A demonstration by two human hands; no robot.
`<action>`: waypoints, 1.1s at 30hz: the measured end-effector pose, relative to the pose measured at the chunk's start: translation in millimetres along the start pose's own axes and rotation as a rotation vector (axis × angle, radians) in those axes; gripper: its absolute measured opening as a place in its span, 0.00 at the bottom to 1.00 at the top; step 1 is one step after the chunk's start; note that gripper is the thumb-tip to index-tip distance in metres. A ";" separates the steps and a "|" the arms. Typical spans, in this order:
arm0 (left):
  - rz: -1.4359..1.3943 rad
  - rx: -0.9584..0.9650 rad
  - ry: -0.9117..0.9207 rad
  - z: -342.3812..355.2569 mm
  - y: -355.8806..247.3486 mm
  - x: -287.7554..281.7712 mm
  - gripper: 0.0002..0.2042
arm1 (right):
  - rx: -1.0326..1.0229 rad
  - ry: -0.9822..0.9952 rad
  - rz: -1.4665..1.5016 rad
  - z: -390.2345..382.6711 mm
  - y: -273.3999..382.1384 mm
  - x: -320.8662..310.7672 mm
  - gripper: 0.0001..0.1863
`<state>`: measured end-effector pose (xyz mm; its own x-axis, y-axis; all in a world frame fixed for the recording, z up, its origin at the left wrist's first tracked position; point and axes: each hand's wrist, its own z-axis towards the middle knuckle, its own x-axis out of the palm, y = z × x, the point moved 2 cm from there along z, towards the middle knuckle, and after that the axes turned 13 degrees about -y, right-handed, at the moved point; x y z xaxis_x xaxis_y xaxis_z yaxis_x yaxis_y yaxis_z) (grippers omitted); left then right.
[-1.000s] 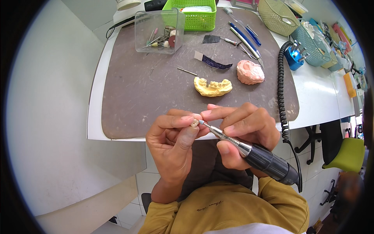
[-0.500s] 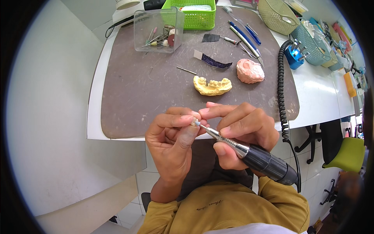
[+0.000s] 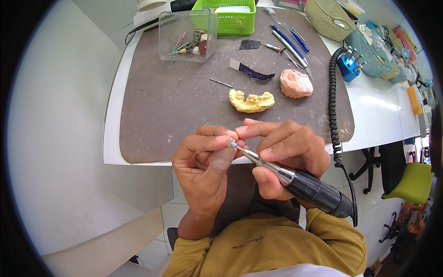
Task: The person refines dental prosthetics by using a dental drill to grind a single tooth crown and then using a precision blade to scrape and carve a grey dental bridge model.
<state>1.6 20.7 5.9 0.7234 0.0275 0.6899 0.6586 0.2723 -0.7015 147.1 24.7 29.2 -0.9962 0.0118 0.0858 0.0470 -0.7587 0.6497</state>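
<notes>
Between the thumb and fingertips of my left hand (image 3: 201,171) is a small tooth-coloured dental crown (image 3: 230,142), mostly covered by the fingers. My right hand (image 3: 295,147) is closed around the silver nose of a black dental handpiece (image 3: 318,194), which points up and to the left. A pale blue-grey grinding tip (image 3: 234,145) on its thin shank meets the crown, and the fingertips of both hands touch there. Just beyond the hands lies a yellow plaster dental model (image 3: 251,102) with a row of teeth. A pink plaster piece (image 3: 296,84) sits to its right.
A clear box (image 3: 188,37) of burs and polishing tips stands at the back left beside a green basket (image 3: 236,18). Articulating paper (image 3: 256,74), a loose bur (image 3: 221,83) and pens (image 3: 290,45) lie on the brown mat. The handpiece's coiled cord (image 3: 333,106) runs down the right side.
Both hands stay almost in place. The right fingers and the grinding tip have shifted very slightly against the crown.
</notes>
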 end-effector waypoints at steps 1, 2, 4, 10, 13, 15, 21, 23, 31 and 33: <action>-0.002 0.001 0.004 0.0 0.0 0.2 0.06 | 0.005 -0.010 0.002 -0.7 -0.3 -0.1 0.14; -0.002 0.001 0.005 -0.1 -0.1 0.3 0.06 | 0.010 -0.021 0.005 -1.1 -0.6 -0.2 0.14; -0.005 -0.006 -0.005 -0.3 0.0 0.4 0.06 | 0.007 -0.011 0.004 0.3 -0.1 -0.3 0.14; -0.011 -0.004 -0.005 0.1 0.1 0.3 0.06 | 0.025 -0.015 0.005 -0.1 0.7 -0.2 0.14; -0.006 -0.004 -0.003 0.2 0.1 0.5 0.06 | 0.029 -0.013 0.002 -0.8 0.4 -0.5 0.14; -0.006 -0.007 -0.004 0.0 -0.3 0.7 0.06 | 0.031 -0.018 0.006 -0.7 0.0 -0.4 0.14; -0.011 -0.012 -0.002 -0.1 -0.5 -0.2 0.06 | 0.012 -0.015 0.009 -0.6 0.0 0.3 0.14; -0.016 -0.020 -0.005 -0.1 -0.9 0.3 0.06 | 0.014 -0.004 0.011 -1.0 0.0 -1.5 0.14; -0.011 -0.015 -0.015 -0.1 -0.7 0.5 0.06 | 0.002 0.009 0.009 1.4 1.1 -0.7 0.14; -0.012 -0.015 -0.011 -0.2 -0.5 -0.2 0.06 | -0.003 0.012 0.001 1.3 0.4 -0.1 0.14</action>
<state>1.2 20.3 6.1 0.7132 0.0345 0.7001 0.6703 0.2586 -0.6955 147.3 25.2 30.4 -0.9970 0.0029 0.0771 0.0479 -0.7607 0.6474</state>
